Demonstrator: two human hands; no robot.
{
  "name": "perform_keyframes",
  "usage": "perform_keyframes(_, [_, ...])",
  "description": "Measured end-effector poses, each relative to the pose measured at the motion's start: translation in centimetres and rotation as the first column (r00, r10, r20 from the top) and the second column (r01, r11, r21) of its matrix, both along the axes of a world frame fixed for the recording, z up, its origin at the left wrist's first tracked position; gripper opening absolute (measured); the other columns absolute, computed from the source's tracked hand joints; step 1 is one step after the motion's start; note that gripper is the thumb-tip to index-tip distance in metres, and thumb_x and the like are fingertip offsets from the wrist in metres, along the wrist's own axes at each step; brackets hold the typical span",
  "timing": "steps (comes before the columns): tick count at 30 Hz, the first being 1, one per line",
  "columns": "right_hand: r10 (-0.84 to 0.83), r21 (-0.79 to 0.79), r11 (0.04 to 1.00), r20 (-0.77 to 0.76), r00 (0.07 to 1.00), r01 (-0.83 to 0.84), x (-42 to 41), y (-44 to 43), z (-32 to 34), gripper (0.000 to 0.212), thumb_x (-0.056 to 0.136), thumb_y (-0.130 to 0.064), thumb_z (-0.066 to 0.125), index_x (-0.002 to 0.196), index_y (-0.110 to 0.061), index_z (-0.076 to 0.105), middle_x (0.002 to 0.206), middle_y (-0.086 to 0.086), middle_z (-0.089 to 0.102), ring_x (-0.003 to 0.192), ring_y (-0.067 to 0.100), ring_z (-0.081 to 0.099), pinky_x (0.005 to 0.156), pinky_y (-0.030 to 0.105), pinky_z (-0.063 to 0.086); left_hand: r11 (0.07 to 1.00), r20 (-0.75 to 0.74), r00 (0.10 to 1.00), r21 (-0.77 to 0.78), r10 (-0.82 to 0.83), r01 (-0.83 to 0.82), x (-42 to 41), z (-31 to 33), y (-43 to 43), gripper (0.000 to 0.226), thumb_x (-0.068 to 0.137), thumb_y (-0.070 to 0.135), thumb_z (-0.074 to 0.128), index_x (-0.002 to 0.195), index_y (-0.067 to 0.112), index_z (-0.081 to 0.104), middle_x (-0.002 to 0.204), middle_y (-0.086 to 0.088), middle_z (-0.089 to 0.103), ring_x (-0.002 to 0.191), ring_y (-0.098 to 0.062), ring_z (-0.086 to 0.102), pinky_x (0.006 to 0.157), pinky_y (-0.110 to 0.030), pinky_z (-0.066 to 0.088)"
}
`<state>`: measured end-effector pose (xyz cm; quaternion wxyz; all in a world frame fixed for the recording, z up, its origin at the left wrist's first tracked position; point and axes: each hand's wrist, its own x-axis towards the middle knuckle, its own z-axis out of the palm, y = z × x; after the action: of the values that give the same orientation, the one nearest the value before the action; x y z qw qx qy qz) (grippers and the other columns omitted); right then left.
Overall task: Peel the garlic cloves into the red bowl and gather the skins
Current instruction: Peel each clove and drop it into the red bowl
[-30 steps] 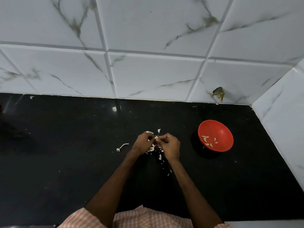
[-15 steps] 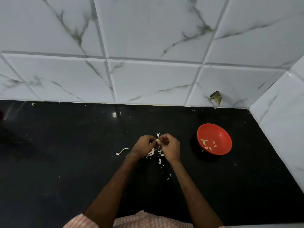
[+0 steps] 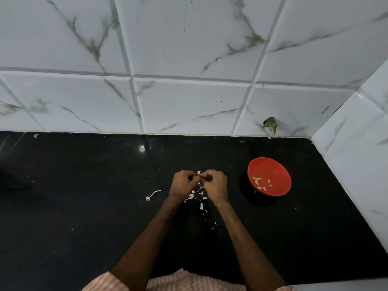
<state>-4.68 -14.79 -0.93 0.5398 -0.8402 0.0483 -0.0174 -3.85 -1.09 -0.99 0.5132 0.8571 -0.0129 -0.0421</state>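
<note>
My left hand (image 3: 184,184) and my right hand (image 3: 216,184) are knuckle to knuckle over the middle of the black counter (image 3: 84,206), fingers curled. Between the fingertips they pinch a small garlic clove (image 3: 199,175), mostly hidden. White garlic skins (image 3: 198,196) lie scattered under and just behind the hands, trailing toward me. To the right stands the red bowl (image 3: 270,164), holding several peeled cloves (image 3: 259,181).
A white garlic stem piece (image 3: 153,194) lies left of the hands. The marble-tiled back wall (image 3: 189,101) and the tiled side wall (image 3: 357,154) bound the counter at back and right. A brownish scrap (image 3: 270,123) sticks on the back wall above the bowl.
Both hands stay pressed together on the clove, fingers working slightly. The camera has tilted, so the hands and bowl sit lower in view.
</note>
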Motion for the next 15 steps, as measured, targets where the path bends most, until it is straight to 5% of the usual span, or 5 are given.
perform_keyframes(8, [0.009, 0.252, 0.968, -0.100, 0.995, 0.017, 0.6, -0.3, 0.6, 0.027, 0.084, 0.004, 0.074, 0.082, -0.022, 0.077, 0.088, 0.008, 0.077, 0.088, 0.026, 0.076, 0.085, 0.051, 0.061, 0.995, 0.003, 0.999, -0.088, -0.040, 0.040, 0.5, 1.0, 0.5, 0.041, 0.091, 0.014, 0.059, 0.053, 0.029, 0.056, 0.053, 0.010, 0.052, 0.051, -0.003, 0.043, 0.053, -0.026, 0.036])
perform_keyframes(15, [0.031, 0.343, 0.939, -0.106, 0.994, 0.008, 0.3, -0.3, 1.6, 0.019, 0.087, 0.006, 0.071, 0.089, -0.012, 0.076, 0.091, 0.012, 0.076, 0.086, 0.025, 0.076, 0.085, 0.045, 0.062, 0.990, 0.009, 0.996, -0.109, -0.093, 0.093, 0.8, 1.3, 0.7, 0.037, 0.092, 0.011, 0.062, 0.057, 0.016, 0.053, 0.054, 0.006, 0.045, 0.050, -0.002, 0.037, 0.050, -0.019, 0.030])
